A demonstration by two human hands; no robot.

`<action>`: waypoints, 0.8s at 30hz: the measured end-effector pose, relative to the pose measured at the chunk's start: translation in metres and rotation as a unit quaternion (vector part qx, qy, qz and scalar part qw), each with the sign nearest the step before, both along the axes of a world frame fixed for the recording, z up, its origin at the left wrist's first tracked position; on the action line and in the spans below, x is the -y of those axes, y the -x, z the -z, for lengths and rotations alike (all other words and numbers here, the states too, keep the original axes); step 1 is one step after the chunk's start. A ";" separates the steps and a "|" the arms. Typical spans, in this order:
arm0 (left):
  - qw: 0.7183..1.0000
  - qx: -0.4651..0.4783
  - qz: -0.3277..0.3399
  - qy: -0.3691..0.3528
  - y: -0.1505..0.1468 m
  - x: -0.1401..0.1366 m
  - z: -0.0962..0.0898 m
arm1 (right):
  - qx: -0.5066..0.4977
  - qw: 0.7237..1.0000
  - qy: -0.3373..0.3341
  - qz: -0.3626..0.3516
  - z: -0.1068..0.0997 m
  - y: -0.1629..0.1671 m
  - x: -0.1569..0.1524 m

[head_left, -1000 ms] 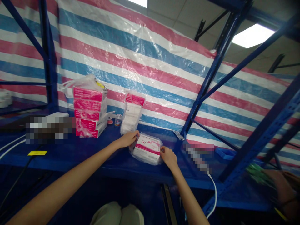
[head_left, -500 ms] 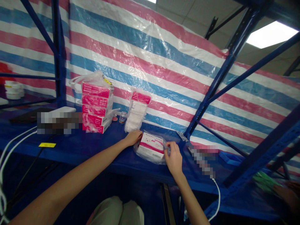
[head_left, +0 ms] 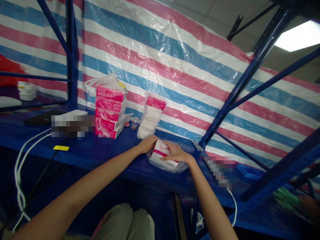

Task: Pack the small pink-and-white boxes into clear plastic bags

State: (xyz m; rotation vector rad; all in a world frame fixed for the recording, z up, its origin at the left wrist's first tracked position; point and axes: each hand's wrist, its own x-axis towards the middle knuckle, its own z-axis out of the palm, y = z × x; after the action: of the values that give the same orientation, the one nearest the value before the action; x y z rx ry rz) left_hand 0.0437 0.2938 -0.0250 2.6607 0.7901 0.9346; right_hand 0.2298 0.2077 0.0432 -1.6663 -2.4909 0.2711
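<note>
The right hand (head_left: 178, 152) lies spread over a plastic-wrapped white-and-pink box (head_left: 159, 151), lower centre, lettering unreadable; left hand (head_left: 148, 144), can't tell.

I have two hands (head_left: 176, 153) at one box (head_left: 159, 151); left, five stacked boxes (head_left: 108, 111) and one yellow tag (head_left: 61, 148); farther, one packet (head_left: 150, 118), one jar (head_left: 135, 123); nearest, my two knees (head_left: 143, 222).

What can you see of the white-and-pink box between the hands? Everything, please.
The box looks like printed card: white, with a pink band and small pink marks on top; lettering unreadable. It lies flat on the blue tabletop, seemingly inside a loose, clear plastic bag. The left hand is at its left side; the right hand spreads over its top, hiding part of it.
</note>
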 end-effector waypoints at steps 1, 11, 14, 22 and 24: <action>1.000 -0.008 0.008 0.004 0.000 -0.002 0.001 | 0.000 1.000 0.000 -0.004 -0.001 0.001 -0.001; 0.997 -0.076 -0.019 -0.005 0.000 -0.006 0.001 | -0.326 0.939 -0.092 -0.055 0.015 -0.006 0.027; 0.997 -0.077 -0.030 -0.003 0.001 -0.006 0.001 | -0.455 0.878 -0.147 -0.030 0.011 -0.010 0.033; 0.997 -0.046 -0.068 0.009 0.008 0.006 -0.018 | -0.560 0.752 -0.309 0.160 -0.040 -0.031 0.035; 0.995 -0.031 -0.097 0.005 0.014 0.016 -0.029 | -0.548 0.736 -0.315 0.243 -0.043 -0.044 0.031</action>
State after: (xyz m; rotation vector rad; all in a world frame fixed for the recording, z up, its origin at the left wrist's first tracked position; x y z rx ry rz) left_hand 0.0294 0.2775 0.0038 2.6509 1.0820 0.8922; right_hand 0.2738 0.1770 0.0858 -1.1970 -1.0379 0.2078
